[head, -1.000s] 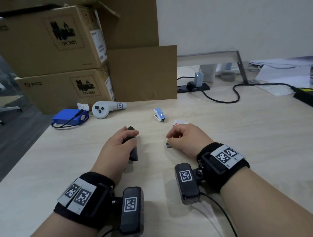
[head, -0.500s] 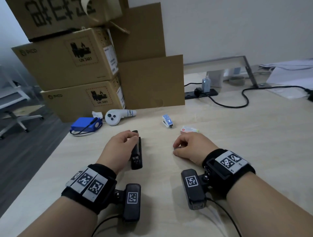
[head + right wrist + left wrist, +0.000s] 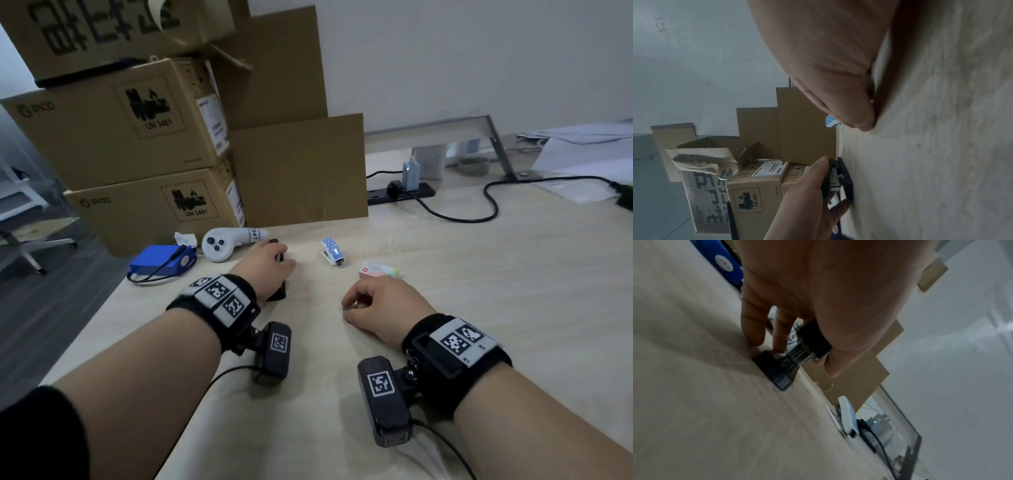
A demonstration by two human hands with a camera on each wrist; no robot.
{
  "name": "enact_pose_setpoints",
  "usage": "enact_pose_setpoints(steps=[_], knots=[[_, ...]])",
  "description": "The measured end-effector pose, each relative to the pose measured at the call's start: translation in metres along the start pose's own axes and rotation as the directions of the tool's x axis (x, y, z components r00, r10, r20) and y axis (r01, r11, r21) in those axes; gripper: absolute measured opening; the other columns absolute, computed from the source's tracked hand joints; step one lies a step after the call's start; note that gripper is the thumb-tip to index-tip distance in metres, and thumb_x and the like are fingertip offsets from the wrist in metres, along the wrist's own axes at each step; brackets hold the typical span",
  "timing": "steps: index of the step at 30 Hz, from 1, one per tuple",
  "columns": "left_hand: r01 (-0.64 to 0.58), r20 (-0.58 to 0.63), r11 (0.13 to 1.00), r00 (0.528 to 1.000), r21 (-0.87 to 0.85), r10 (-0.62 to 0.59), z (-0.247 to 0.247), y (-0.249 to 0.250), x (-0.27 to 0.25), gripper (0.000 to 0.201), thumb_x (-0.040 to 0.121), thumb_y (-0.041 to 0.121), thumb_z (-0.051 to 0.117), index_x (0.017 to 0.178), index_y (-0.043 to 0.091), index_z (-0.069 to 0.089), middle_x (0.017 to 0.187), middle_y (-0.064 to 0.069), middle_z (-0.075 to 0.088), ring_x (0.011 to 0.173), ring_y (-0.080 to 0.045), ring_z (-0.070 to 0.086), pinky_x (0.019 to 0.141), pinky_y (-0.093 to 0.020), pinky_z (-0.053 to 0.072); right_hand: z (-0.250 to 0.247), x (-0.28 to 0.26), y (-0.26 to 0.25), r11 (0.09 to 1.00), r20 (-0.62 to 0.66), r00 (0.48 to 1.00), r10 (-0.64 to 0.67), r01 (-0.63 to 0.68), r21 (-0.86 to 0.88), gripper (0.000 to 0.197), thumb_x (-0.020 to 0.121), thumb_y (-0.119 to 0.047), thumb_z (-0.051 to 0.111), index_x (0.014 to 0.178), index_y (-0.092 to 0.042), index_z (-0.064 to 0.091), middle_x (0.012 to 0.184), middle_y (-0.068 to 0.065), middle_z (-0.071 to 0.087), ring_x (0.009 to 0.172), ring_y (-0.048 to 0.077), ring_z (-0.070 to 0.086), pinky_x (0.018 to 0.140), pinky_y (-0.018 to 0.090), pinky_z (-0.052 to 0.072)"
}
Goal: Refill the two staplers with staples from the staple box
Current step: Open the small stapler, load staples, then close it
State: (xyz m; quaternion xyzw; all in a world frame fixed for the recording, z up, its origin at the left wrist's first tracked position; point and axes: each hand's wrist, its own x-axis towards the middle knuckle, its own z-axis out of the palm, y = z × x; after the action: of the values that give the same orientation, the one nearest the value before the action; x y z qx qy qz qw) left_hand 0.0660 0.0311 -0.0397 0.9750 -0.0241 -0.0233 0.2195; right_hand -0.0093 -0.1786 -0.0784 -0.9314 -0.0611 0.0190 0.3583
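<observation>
My left hand [image 3: 274, 262] grips a black stapler [image 3: 280, 291] that lies on the wooden desk [image 3: 479, 308] near the white controller. In the left wrist view the fingers curl round the stapler's raised top [image 3: 813, 339], while its base [image 3: 774, 372] stays on the desk. My right hand [image 3: 354, 305] rests on the desk with curled fingers, pinching a small grey strip of staples [image 3: 347, 309]. A small blue dotted stapler [image 3: 331, 251] lies beyond both hands. The pink and white staple box [image 3: 376, 269] sits just past my right hand.
A white controller [image 3: 219, 244] and a blue pack [image 3: 161, 263] with a cable lie at the far left. Stacked cardboard boxes [image 3: 137, 137] stand behind them. A power strip [image 3: 400, 193] and a black cable [image 3: 479, 209] cross the back right.
My left hand has pushed the black stapler away from me toward the controller. The right hand stays curled on the desk in about the same place. The head view has tilted upward.
</observation>
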Motion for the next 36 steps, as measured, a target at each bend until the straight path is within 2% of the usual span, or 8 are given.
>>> enact_pose_setpoints(steps=[6, 9, 12, 17, 23, 29, 33, 36], knots=[[0.022, -0.026, 0.974, 1.000, 0.227, -0.017, -0.006, 0.009, 0.036, 0.052, 0.100, 0.044, 0.046, 0.147, 0.020, 0.049, 0.155, -0.007, 0.045, 0.138, -0.030, 0.045, 0.112, -0.043, 0.038, 0.001, 0.002, 0.000, 0.999, -0.013, 1.000, -0.010, 0.010, -0.038, 0.008, 0.082, -0.036, 0.069, 0.090, -0.034, 0.070, 0.072, -0.017, 0.054, 0.084, 0.009, 0.059, 0.090, 0.032, 0.051], [-0.104, -0.192, 0.963, 0.969, 0.247, 0.154, -0.007, 0.024, 0.036, 0.041, 0.096, 0.039, 0.049, 0.133, 0.026, 0.062, 0.142, -0.004, 0.055, 0.131, -0.029, 0.051, 0.106, -0.045, 0.041, 0.001, 0.002, -0.002, 0.998, -0.025, 0.999, -0.021, 0.020, -0.055, 0.009, 0.081, -0.036, 0.069, 0.088, -0.032, 0.072, 0.078, -0.016, 0.054, 0.092, 0.014, 0.064, 0.090, 0.036, 0.051], [-0.284, -0.164, 0.940, 0.935, 0.188, 0.316, 0.005, 0.046, 0.035, 0.039, 0.096, 0.025, 0.049, 0.133, 0.020, 0.063, 0.138, -0.008, 0.055, 0.125, -0.027, 0.056, 0.104, -0.034, 0.041, 0.001, 0.001, -0.002, 0.997, -0.043, 0.998, -0.042, 0.040, -0.062, 0.007, 0.079, -0.035, 0.068, 0.084, -0.032, 0.072, 0.091, -0.012, 0.058, 0.095, 0.017, 0.064, 0.090, 0.040, 0.052], [-0.167, 0.092, 0.947, 0.985, 0.276, 0.147, 0.028, 0.078, 0.038, 0.050, 0.101, 0.031, 0.040, 0.150, 0.022, 0.041, 0.151, -0.010, 0.050, 0.129, -0.030, 0.054, 0.100, -0.036, 0.044, -0.001, -0.001, 0.000, 0.995, -0.143, 0.989, -0.028, 0.041, 0.089, 0.007, 0.078, -0.027, 0.066, 0.081, -0.027, 0.072, 0.087, -0.011, 0.064, 0.087, 0.014, 0.065, 0.082, 0.035, 0.055], [-0.138, 0.071, 0.952, 0.990, 0.274, 0.123, 0.026, 0.075, 0.020, 0.030, 0.091, 0.031, 0.062, 0.119, 0.021, 0.059, 0.118, -0.004, 0.070, 0.096, -0.023, 0.064, 0.080, -0.032, 0.052, 0.000, 0.000, 0.001, 0.958, -0.250, 0.968, 0.027, 0.046, 0.284, 0.005, 0.079, -0.025, 0.067, 0.080, -0.023, 0.072, 0.082, -0.008, 0.072, 0.078, 0.010, 0.066, 0.076, 0.031, 0.056], [-0.032, 0.067, 0.971, 0.997, -0.236, 0.049, 0.012, 0.037, -0.037, 0.060, 0.082, 0.008, 0.070, 0.139, 0.022, 0.054, 0.099, -0.001, 0.074, 0.080, -0.019, 0.072, 0.071, -0.032, 0.059, -0.002, -0.006, -0.005, 0.888, -0.268, 0.963, -0.006, 0.128, 0.441, 0.005, 0.083, -0.021, 0.069, 0.080, -0.025, 0.071, 0.082, -0.010, 0.069, 0.068, 0.006, 0.060, 0.067, 0.022, 0.050], [0.088, 0.093, 0.699, 0.995, -0.709, -0.031, 0.013, 0.014, -0.086, 0.035, 0.086, -0.003, 0.068, 0.114, 0.018, 0.072, 0.092, 0.001, 0.082, 0.072, -0.019, 0.071, 0.054, -0.029, 0.051, 0.004, -0.011, -0.015, 0.819, -0.178, 0.974, -0.137, 0.212, 0.532, 0.015, 0.085, -0.011, 0.070, 0.078, -0.025, 0.069, 0.109, -0.012, 0.071, 0.075, -0.003, 0.063, 0.074, 0.018, 0.054], [0.100, 0.103, 0.542, 0.994, -0.835, -0.025, 0.019, 0.003, -0.108, 0.030, 0.088, 0.000, 0.068, 0.107, 0.023, 0.074, 0.094, -0.004, 0.081, 0.076, -0.024, 0.074, 0.051, -0.031, 0.048, 0.010, -0.014, -0.018, 0.817, -0.122, 0.979, -0.163, 0.203, 0.539, 0.013, 0.088, -0.016, 0.069, 0.082, -0.028, 0.071, 0.100, -0.011, 0.075, 0.076, 0.003, 0.065, 0.073, 0.026, 0.057]])
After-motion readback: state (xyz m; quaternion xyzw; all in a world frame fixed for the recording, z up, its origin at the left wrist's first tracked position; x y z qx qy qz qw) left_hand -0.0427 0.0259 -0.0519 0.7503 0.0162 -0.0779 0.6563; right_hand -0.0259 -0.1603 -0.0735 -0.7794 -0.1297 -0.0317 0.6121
